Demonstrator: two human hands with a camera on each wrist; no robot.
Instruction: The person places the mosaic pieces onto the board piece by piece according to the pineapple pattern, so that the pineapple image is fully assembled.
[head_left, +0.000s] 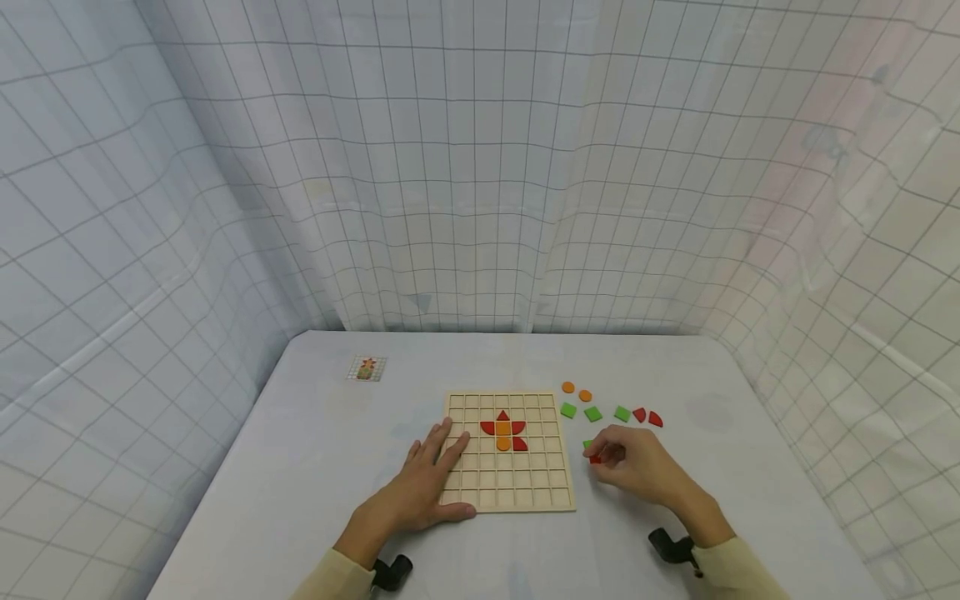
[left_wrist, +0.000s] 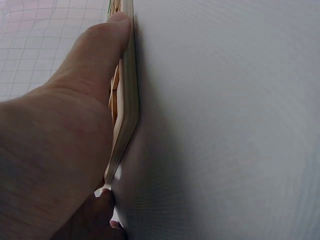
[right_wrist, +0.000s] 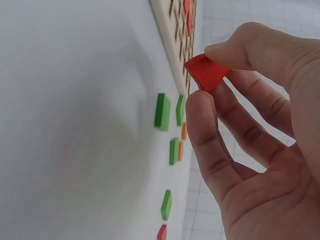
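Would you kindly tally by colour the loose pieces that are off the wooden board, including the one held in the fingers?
Green pieces: 4
Red pieces: 3, including the red piece pinched by the right hand
Orange pieces: 2
Total: 9

Pattern card [head_left: 366, 368] too small.
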